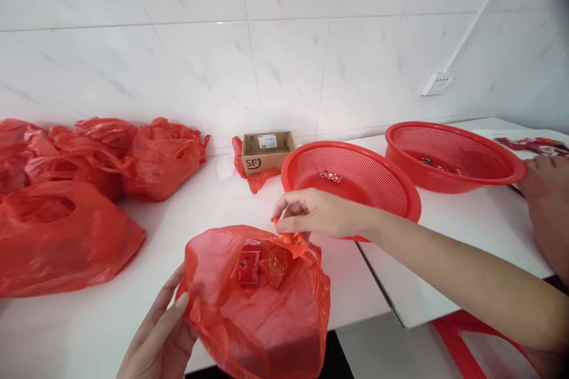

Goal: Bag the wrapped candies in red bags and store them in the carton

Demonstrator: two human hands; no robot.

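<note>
A translucent red plastic bag lies at the table's front edge, with red packets showing through it. My left hand rests against the bag's left side, fingers extended and close together along the plastic. My right hand reaches in from the right and pinches the bag's upper rim, fingers closed on the red plastic near a small red packet.
Several filled red bags are piled at the left on the white table. A small cardboard box stands by the tiled wall. Two red mesh baskets sit right of it. Another person's hand rests at the far right.
</note>
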